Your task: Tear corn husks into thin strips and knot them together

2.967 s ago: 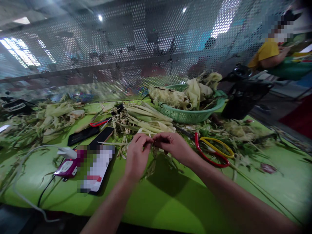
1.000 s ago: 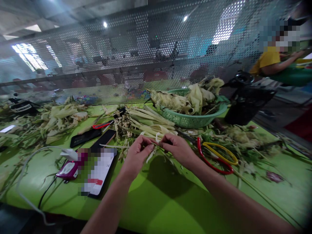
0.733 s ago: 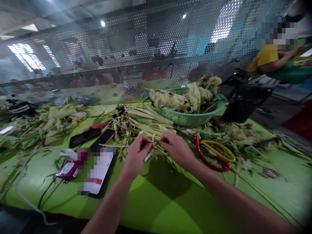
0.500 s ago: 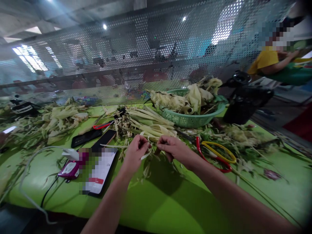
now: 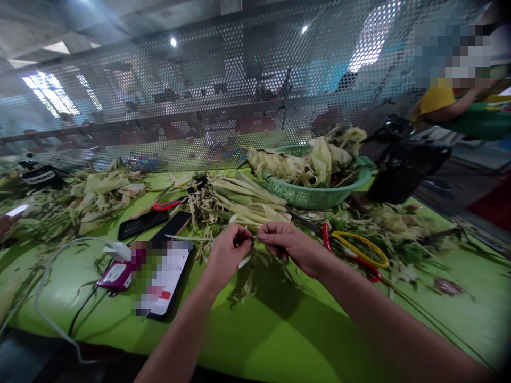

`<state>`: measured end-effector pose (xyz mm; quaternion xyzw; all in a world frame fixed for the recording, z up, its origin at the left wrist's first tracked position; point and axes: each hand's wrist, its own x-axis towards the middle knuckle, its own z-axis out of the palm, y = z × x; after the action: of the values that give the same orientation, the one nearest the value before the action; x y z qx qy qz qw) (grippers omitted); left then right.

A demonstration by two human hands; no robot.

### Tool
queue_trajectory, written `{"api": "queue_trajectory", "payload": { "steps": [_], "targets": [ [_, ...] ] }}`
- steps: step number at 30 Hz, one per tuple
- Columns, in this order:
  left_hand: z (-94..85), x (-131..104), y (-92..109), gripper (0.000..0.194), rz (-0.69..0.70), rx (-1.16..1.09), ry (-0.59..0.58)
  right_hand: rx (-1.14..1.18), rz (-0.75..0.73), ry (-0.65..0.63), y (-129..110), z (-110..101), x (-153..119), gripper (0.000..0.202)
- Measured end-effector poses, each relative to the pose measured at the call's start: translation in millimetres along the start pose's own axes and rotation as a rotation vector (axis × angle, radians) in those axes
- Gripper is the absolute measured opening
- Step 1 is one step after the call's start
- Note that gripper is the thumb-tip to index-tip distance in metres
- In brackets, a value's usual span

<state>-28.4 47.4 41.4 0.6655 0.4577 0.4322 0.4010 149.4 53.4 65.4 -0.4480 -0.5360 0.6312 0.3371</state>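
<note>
My left hand (image 5: 233, 247) pinches a pale plant piece (image 5: 246, 284) whose thin curled strips hang below the fingers over the green table (image 5: 255, 340). Close beside it on the right, my right hand (image 5: 283, 239) has thumb and fingers pressed together at the top of the same piece; the fingertips of both hands nearly touch. What exactly the right fingertips grip is too small to tell. Just beyond the hands lies a bundle of pale husk strips (image 5: 251, 197), with small dried plant bits at its left end.
A green basket (image 5: 315, 197) of husks stands behind, near a black container (image 5: 407, 170). Red-and-yellow-handled scissors (image 5: 361, 247) lie right. Left are a lit phone (image 5: 167, 282), dark phones (image 5: 141, 224), a purple device (image 5: 115, 274) with a white cable, and a red cutter (image 5: 170, 204). A person in yellow (image 5: 437, 101) is upper right.
My left hand has shifted slightly right, closer to my right hand, and the hanging strips have moved a little right and down. Both hands remain pinched.
</note>
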Motion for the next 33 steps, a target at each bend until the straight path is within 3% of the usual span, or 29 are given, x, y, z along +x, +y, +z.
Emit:
{"api": "queue_trajectory", "payload": {
  "steps": [8,13,20,27,33],
  "targets": [
    [-0.5,0,0,0.012,-0.041,0.037,-0.078,0.048,-0.07,0.042,-1,-3,0,0.031],
    [-0.1,0,0,0.011,-0.058,0.008,-0.07,0.09,-0.182,0.188,3,-7,6,0.031],
    [1.1,2,-5,0.015,-0.144,-0.139,-0.05,-0.234,-0.37,0.408,1,-10,4,0.027],
    [0.0,2,-5,0.018,-0.165,-0.186,-0.046,-0.258,-0.299,0.06,-2,6,-4,0.022],
    [0.2,1,-1,0.018,-0.232,-0.38,-0.04,-0.423,-0.458,0.112,6,3,2,0.03]
  ]
}}
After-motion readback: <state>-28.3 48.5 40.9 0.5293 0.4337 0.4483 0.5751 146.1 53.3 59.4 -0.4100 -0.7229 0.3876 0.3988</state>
